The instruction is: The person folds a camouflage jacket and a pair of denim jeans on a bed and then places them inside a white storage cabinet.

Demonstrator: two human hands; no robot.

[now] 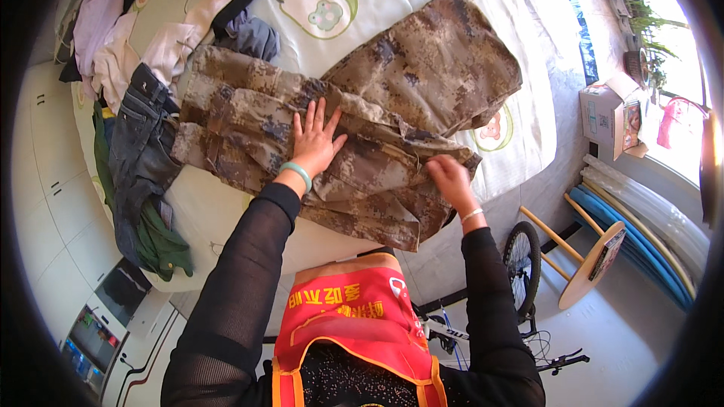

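A brown digital-camouflage garment [362,158] lies spread and partly folded on the pale bed cover; its exact cut is hard to make out. My left hand [316,139], with a pale green bangle at the wrist, rests flat on the middle of the cloth, fingers spread. At the garment's right edge, my right hand [450,181] has its fingers curled and pinched on the fabric. A wide camouflage section [437,60] extends toward the upper right, beyond both hands.
Dark jeans [143,143], a green garment [162,245] and a pile of light and black clothes [170,41] lie left on the bed [520,158]. Right of it are a cardboard box [603,117], a tipped wooden stool [584,275], rolled mats [630,234] and a bicycle [522,264].
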